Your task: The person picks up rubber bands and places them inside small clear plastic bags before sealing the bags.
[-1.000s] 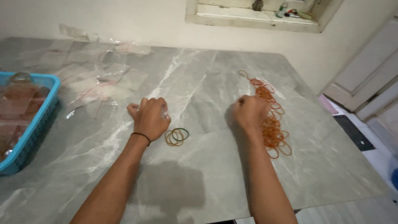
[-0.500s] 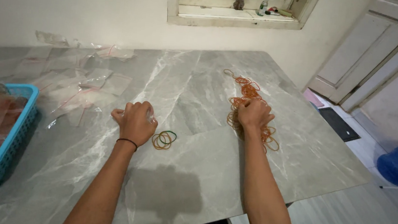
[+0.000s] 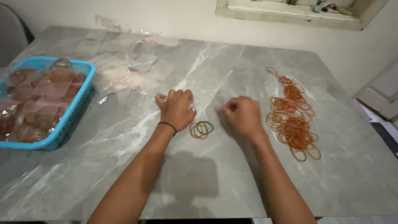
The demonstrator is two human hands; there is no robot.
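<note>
Bare table (image 3: 231,177) ahead; basket (image 3: 71,120) left, rubber bands (image 3: 294,120) right.

A little bunch of rubber bands (image 3: 201,129) lies flat on the grey table, near the middle of the picture. There are only a few of them, thin rings that look yellow and green, piled on top of each other. They sit between the two hands, just beside the left one and not touching either.

A big heap of orange rubber bands (image 3: 292,117) lies on the right side of the picture. It is long and messy, running from the upper middle-right down toward the right. The rings are thin, flat and tangled over one another. Some loose loops stick out at the top and bottom ends.
</note>
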